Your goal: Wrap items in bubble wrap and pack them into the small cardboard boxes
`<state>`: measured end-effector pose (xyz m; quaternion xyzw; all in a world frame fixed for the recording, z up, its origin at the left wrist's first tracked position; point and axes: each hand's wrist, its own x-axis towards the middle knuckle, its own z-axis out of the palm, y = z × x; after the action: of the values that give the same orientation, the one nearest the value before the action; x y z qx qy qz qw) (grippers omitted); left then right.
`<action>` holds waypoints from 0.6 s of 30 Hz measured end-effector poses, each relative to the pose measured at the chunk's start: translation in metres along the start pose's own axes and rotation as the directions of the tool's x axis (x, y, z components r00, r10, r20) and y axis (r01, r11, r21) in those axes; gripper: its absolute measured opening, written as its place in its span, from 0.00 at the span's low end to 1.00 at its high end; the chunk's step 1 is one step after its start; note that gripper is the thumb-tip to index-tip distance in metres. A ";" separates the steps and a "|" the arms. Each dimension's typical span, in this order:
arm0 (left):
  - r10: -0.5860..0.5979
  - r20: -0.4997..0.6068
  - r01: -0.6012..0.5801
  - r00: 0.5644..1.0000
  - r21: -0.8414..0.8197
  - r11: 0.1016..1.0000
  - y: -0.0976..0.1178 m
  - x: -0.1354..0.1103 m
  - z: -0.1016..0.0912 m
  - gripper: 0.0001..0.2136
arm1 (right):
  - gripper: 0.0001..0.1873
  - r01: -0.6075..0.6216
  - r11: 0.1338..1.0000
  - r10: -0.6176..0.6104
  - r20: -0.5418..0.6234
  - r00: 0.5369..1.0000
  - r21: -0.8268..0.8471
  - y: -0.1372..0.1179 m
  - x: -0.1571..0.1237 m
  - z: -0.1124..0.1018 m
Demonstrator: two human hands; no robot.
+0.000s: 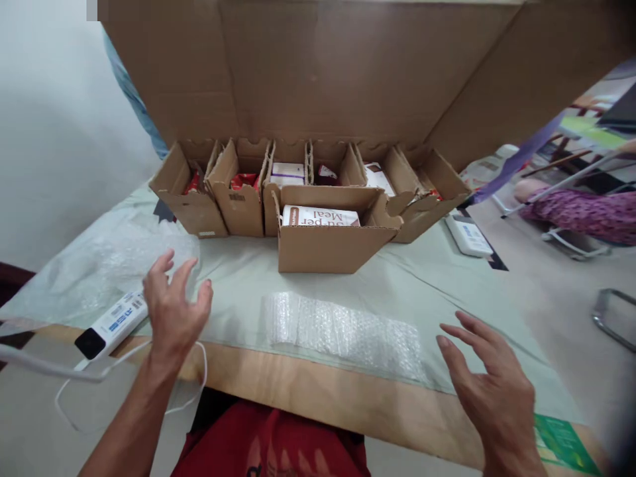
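Note:
On the table before me lies a folded strip of bubble wrap (342,331). My left hand (175,301) hovers to its left, fingers spread and curved, with nothing in them. To the right of the strip, my right hand (489,377) is also raised and empty, fingers apart. Behind the strip stands an open cardboard bin (328,248) holding a white box (320,216) with brown print reading "Meal". A white device with a cable (122,318), dark at one end, sits just left of my left hand.
Several open cardboard bins (246,212) stand in a row before a tall cardboard panel (322,73), with red packets and white boxes inside. A larger bubble wrap sheet (114,265) spreads at left. A white device (468,235) lies at right; a person's patterned purple clothing (581,212) shows beyond.

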<state>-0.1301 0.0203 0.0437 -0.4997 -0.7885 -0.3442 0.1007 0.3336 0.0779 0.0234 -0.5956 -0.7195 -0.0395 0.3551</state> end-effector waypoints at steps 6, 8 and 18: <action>-0.197 0.119 0.177 0.973 0.158 0.971 -0.054 0.046 -0.005 0.21 | 0.13 -0.024 1.000 0.024 0.008 1.000 -0.008 -0.013 -0.003 -0.009; -0.099 0.061 0.093 0.993 0.093 0.991 -0.045 0.041 -0.011 0.21 | 0.10 -0.051 0.999 0.051 0.023 0.998 0.017 -0.017 -0.006 -0.005; 0.037 0.407 0.102 0.913 -0.315 0.944 0.057 -0.045 0.077 0.32 | 0.13 -0.057 0.936 -0.038 0.260 0.965 0.348 -0.006 0.025 0.057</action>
<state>-0.0455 0.0524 -0.0114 -0.5567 -0.7317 -0.3609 -0.1565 0.3007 0.1240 -0.0026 -0.5256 -0.7527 0.1710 0.3576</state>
